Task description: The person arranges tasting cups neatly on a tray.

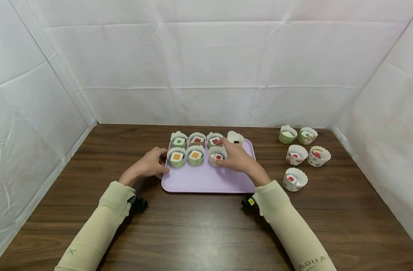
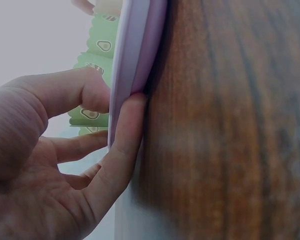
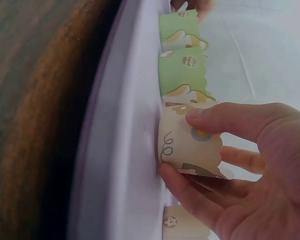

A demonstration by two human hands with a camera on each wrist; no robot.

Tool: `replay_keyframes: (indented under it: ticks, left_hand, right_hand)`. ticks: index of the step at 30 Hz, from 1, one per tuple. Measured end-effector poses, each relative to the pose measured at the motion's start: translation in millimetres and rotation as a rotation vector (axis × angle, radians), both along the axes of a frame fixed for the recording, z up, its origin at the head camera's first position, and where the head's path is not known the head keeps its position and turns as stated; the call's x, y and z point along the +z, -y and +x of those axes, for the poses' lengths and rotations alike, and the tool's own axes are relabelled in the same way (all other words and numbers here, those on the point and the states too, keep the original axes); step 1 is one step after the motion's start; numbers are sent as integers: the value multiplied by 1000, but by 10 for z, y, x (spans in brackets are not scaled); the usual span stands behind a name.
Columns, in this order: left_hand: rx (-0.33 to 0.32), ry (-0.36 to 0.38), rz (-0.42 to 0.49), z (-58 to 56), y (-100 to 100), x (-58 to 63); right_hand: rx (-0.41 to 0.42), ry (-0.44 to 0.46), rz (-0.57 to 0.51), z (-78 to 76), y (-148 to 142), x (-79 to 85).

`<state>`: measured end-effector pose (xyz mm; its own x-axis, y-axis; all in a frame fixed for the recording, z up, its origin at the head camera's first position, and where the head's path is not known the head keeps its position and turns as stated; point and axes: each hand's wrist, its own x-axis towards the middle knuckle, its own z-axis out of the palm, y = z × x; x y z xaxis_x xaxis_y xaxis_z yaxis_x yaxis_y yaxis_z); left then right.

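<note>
A lilac tray point(image 1: 206, 182) lies on the table with paper baking cups in two rows, each cup holding what looks like a small sushi roll. At its left edge, my left hand point(image 1: 150, 163) grips the tray rim point(image 2: 137, 55) between thumb and fingers. My right hand point(image 1: 238, 158) holds a pale patterned paper cup point(image 3: 187, 140) with a red-centred roll point(image 1: 218, 157), at the front row's right end. Left of it stand two green cups point(image 1: 195, 157) with orange-centred rolls. Behind my right fingers, a white cup point(image 1: 235, 136) is partly hidden.
To the right of the tray, several more filled paper cups stand on the table: two green ones point(image 1: 287, 135) at the back, two patterned ones point(image 1: 296, 155) in the middle and a white one point(image 1: 295, 180) in front. White sheeting point(image 1: 213, 67) surrounds the wooden table point(image 1: 199, 226).
</note>
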<state>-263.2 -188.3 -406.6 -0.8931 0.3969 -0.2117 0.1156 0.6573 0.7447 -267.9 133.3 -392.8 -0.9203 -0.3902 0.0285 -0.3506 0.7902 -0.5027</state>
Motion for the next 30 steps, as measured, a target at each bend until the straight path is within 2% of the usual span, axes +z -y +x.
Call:
replay_keyframes:
  ticks: [13,25,30]
  left_hand:
    - [0,-7,5,2,2,-12]
    - [-17,-13,0,8,5,7]
    - [-3,-12,1,7,2,-3]
  right_hand:
    - [15,-69,46,6,56,-49]
    - [21,-90,37,-12,78,-73]
    - [21,-65,24,10,76,-55]
